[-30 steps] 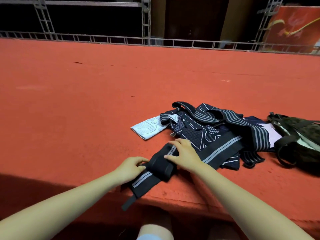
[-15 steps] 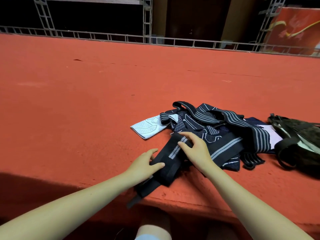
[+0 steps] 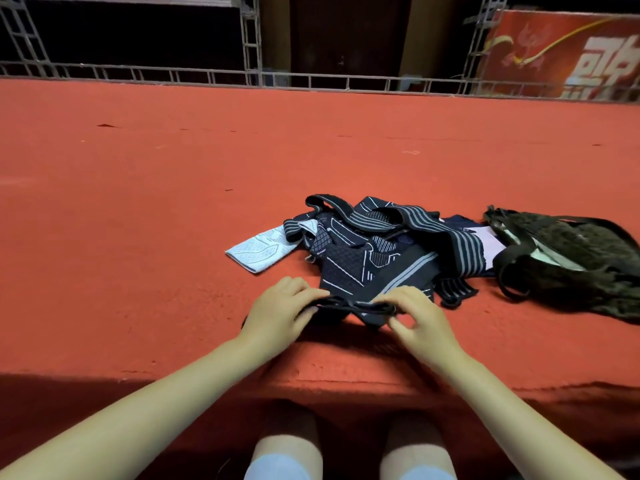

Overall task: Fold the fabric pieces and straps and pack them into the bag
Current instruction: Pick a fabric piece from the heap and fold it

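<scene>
Both hands have pulled back toward the near edge since the earlier frame; the flat grey-striped band I was pressing is now bunched into a thin dark strap (image 3: 353,304) stretched between them. My left hand (image 3: 280,311) has fingers curled, pinching the strap's left end. My right hand (image 3: 420,317) has fingers bent, pinching the right end, thumb side low against the cloth.

Strap looks like soft elastic webbing, black, rolled narrow like a cord. Just behind it lies the fabric pile (image 3: 374,247): dark navy knit with white geometric line print, ribbed grey-striped black bands looping over the top, limp and crumpled. A pale blue-white patterned piece (image 3: 258,249) sticks out flat from the pile's left side, touching it. The bag (image 3: 568,261), dark olive mottled cloth, slouched, mouth open with a pale lining showing and a black loop handle drooping forward, sits just right of the pile, touching its pink-white edge.

Red felt-like surface (image 3: 138,202), matte, slightly scuffed; front lip runs right under my wrists, dropping off to my knees. Wide open room to the left and behind the pile. Far edge is bounded by a metal truss rail (image 3: 207,72); red banner (image 3: 561,53) beyond at upper right.
</scene>
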The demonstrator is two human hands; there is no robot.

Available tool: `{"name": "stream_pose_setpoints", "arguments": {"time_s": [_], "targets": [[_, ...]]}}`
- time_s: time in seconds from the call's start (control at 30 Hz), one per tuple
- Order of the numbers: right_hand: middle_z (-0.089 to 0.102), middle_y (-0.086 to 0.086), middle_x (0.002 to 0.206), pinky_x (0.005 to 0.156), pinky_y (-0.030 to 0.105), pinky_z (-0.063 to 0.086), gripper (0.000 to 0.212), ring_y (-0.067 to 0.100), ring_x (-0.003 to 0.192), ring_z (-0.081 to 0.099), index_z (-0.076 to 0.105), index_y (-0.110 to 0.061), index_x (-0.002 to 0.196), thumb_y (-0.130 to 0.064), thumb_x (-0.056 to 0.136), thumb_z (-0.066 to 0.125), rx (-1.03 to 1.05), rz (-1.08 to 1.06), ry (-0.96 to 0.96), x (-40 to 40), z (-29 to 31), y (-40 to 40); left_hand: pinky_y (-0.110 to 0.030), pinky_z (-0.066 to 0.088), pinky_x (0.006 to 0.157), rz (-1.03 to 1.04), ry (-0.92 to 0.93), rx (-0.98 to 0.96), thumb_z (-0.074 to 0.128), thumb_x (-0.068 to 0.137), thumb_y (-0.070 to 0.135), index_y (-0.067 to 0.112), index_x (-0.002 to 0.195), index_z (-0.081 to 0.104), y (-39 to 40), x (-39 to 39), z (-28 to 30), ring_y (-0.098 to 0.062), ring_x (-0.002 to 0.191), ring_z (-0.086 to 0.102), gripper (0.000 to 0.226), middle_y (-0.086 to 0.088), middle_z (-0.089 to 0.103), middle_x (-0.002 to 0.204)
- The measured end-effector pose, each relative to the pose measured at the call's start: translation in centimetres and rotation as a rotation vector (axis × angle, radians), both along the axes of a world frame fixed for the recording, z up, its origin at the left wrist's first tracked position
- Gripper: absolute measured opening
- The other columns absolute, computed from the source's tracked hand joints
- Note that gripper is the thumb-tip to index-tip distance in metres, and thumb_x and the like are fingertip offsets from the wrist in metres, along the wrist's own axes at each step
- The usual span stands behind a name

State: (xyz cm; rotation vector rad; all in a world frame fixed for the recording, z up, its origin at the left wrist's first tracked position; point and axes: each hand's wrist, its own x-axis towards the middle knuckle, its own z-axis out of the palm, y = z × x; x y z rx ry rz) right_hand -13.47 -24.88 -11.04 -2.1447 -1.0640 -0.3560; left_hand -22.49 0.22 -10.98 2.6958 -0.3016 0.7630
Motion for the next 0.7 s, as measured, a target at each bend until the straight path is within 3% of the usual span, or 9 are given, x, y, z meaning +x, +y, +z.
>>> {"name": "stream_pose_setpoints", "arguments": {"time_s": [0.1,0.2,0.3,0.4,0.47,0.53,0.7], "targets": [[0.062,-0.017,0.099,0.086,0.02,0.043,0.029,0.005,0.096,0.057,0.067,-0.03,0.102,-0.049,0.081,0.064,-0.126,0.079,0.096,-0.8,-1.8,-1.7,-0.026,0.045,0.072,-0.068,0.11,-0.001,0.048,0.089,0.049,0.034,0.112,0.063,-0.5,-1.1,-1.5,-0.009,0.087,0.05,0.031,0.011,0.055,0.093],[0.061,-0.019,0.098,0.089,0.025,0.043,0.043,0.001,0.098,0.054,0.071,-0.029,0.093,-0.065,0.084,0.05,-0.154,0.113,0.208,-1.7,-2.9,-1.9,-0.032,0.046,0.076,-0.076,0.203,-0.076,0.043,0.088,0.055,0.036,0.099,0.067,-0.8,-2.0,-2.3,-0.007,0.087,0.048,0.032,0.013,0.053,0.089],[0.059,-0.016,0.088,0.085,0.032,0.044,0.036,0.005,0.092,0.054,0.063,-0.028,0.076,-0.061,0.08,0.051,-0.14,-0.003,0.222,-1.8,-3.0,-0.7,-0.03,0.043,0.082,-0.013,0.248,-0.174,0.042,0.084,0.057,0.035,0.094,0.066,-1.0,-2.1,-2.7,-0.004,0.09,0.044,0.034,0.015,0.051,0.089],[0.059,-0.014,0.094,0.085,0.028,0.044,0.042,0.008,0.094,0.052,0.062,-0.028,0.089,-0.065,0.072,0.052,-0.194,-0.075,0.225,-1.9,-2.9,1.1,-0.03,0.04,0.091,0.084,0.259,-0.253,0.057,0.084,0.047,0.032,0.101,0.063,-1.2,-1.4,-2.6,-0.008,0.098,0.045,0.023,0.012,0.052,0.1],[0.061,-0.011,0.106,0.091,0.025,0.041,0.056,0.008,0.102,0.05,0.062,-0.026,0.112,-0.064,0.071,0.055,-0.205,-0.078,0.244,-2.1,-2.9,2.2,-0.028,0.035,0.1,0.164,0.338,-0.272,0.062,0.086,0.041,0.03,0.121,0.056,-0.9,-1.0,-2.5,-0.012,0.113,0.044,0.037,0.007,0.052,0.118],[0.061,-0.01,0.111,0.092,0.02,0.037,0.052,0.007,0.106,0.049,0.06,-0.024,0.122,-0.052,0.078,0.064,-0.18,-0.084,0.261,-2.2,-2.7,3.3,-0.029,0.031,0.106,0.208,0.44,-0.305,0.06,0.085,0.047,0.029,0.133,0.047,-0.4,-0.8,-2.8,-0.013,0.124,0.041,0.053,0.005,0.049,0.13],[0.055,-0.011,0.101,0.085,0.009,0.031,0.036,0.007,0.104,0.048,0.063,-0.022,0.119,-0.027,0.084,0.069,-0.136,-0.053,0.288,-2.5,-2.4,4.8,-0.033,0.03,0.106,0.196,0.484,-0.296,0.032,0.065,0.075,0.038,0.136,0.043,0.0,-1.0,-3.9,-0.011,0.125,0.041,0.081,0.011,0.052,0.128]]}}
